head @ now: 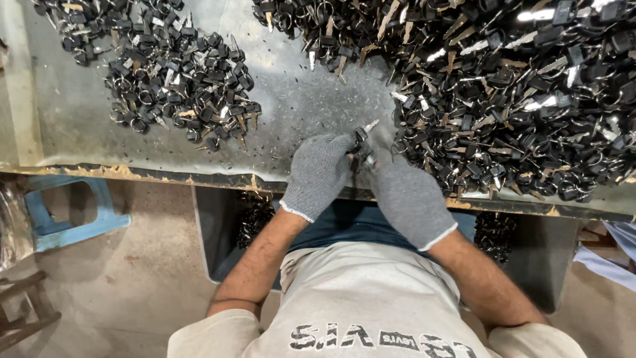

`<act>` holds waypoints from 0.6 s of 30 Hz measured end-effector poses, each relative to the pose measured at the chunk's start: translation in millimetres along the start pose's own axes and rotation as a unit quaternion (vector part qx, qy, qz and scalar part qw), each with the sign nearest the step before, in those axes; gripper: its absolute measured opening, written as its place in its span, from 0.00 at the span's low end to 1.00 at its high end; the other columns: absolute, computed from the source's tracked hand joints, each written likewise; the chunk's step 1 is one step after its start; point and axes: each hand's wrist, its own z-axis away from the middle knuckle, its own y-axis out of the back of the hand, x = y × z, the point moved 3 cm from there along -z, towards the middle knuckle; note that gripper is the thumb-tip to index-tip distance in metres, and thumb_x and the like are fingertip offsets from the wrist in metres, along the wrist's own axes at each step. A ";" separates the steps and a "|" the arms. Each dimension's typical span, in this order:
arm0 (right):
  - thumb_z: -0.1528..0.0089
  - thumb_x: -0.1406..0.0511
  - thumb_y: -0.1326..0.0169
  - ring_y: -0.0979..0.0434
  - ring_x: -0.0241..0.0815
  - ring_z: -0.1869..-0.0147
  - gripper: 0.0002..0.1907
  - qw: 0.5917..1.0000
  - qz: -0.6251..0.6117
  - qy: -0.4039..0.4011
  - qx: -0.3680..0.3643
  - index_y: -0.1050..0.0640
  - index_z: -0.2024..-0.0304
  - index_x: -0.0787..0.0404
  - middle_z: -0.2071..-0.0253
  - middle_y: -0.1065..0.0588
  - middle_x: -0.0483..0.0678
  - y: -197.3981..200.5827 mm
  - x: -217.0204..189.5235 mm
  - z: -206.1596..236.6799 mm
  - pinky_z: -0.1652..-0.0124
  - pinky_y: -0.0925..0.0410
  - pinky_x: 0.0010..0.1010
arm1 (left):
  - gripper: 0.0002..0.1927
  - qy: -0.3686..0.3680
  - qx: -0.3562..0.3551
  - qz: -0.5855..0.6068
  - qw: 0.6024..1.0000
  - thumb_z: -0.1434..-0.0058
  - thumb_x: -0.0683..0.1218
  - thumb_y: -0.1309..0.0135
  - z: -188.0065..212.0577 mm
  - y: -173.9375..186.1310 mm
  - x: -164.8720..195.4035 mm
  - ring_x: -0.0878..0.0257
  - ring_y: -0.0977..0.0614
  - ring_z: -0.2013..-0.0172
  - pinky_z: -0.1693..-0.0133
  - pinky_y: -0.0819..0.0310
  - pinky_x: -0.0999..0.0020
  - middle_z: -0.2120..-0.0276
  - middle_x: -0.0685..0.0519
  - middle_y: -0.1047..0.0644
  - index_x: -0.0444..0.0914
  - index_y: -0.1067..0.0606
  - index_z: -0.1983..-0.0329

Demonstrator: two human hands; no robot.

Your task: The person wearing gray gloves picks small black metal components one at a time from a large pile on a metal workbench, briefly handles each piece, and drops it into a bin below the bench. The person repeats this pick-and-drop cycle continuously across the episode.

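Both grips (319, 171) (405, 192) pinch one black-headed key (363, 136).

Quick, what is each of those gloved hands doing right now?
Left hand: closed on a black-headed key.
Right hand: closed on the same key, beside the big key pile.

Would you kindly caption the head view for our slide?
Gloved left hand and right hand hold a black-headed key between key heaps.

Single head-worn view, looking steeply down and forward from close above the hands; tabletop (298, 113) beyond them, lap and floor nearer.
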 end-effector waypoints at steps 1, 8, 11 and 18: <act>0.32 0.61 0.51 0.19 0.53 0.72 0.29 0.998 -0.055 -0.009 -0.033 0.37 0.32 0.69 0.69 0.23 0.59 -1.0 1.0 -0.4 0.77 0.27 0.39 | 0.12 0.001 -0.004 0.000 1.000 0.44 0.40 0.42 0.9 -1.1 -0.7 0.45 0.19 0.59 0.54 0.27 0.50 0.63 0.46 0.21 0.39 0.23 0.56; 0.30 0.63 0.51 0.20 0.51 0.75 0.16 0.996 0.072 0.000 0.056 0.29 0.47 0.69 0.73 0.22 0.55 -11.5 -1.2 -9.5 0.80 0.28 0.38 | 0.12 -0.022 -0.030 -0.047 0.998 0.41 0.40 0.42 10.7 -9.1 -0.9 0.45 0.20 0.56 0.51 0.27 0.50 0.62 0.45 0.22 0.38 0.25 0.54; 0.33 0.61 0.49 0.20 0.49 0.78 0.20 0.995 0.070 0.039 0.061 0.30 0.45 0.71 0.76 0.24 0.53 -12.8 0.9 -9.9 0.81 0.28 0.37 | 0.14 -0.022 -0.016 -0.027 0.999 0.42 0.40 0.42 8.3 -5.8 -0.5 0.45 0.20 0.55 0.51 0.27 0.50 0.61 0.45 0.22 0.37 0.25 0.53; 0.37 0.61 0.47 0.19 0.48 0.73 0.12 0.973 0.154 0.066 0.158 0.28 0.55 0.61 0.72 0.24 0.52 -25.4 -3.6 3.5 0.79 0.28 0.35 | 0.17 -0.037 -0.020 -0.006 0.999 0.43 0.38 0.45 6.8 -4.8 -4.3 0.44 0.20 0.55 0.50 0.26 0.50 0.60 0.44 0.22 0.36 0.25 0.49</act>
